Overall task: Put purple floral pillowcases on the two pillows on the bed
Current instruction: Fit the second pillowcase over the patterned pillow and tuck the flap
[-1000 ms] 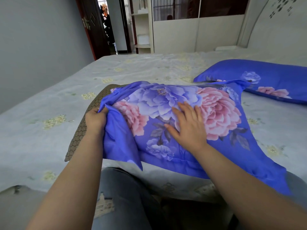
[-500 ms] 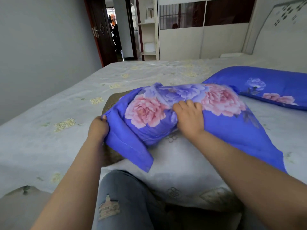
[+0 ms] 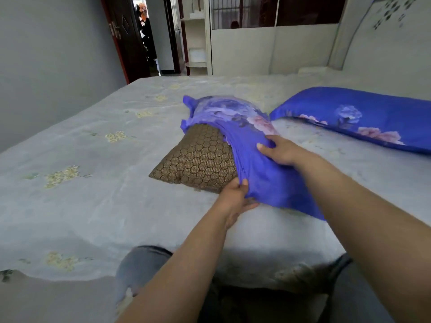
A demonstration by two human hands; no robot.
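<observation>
Brown hexagon-patterned pillow [image 3: 198, 159] lies mid-bed, only partly inside the purple floral pillowcase [image 3: 254, 164]; the case is bunched over its far and right side, near-left corner bare. My left hand [image 3: 235, 197] grips the case's lower edge at the pillow's near corner; my right hand [image 3: 279, 150] pinches a fold of fabric on top. Second pillow [image 3: 363, 117], already covered in the same print, sits to the right by the headboard [image 3: 377, 31] on the pale embroidered bedsheet [image 3: 93, 183]. I'd judge one pillow done, this one roughly half; left: pull the case fully over and straighten.
</observation>
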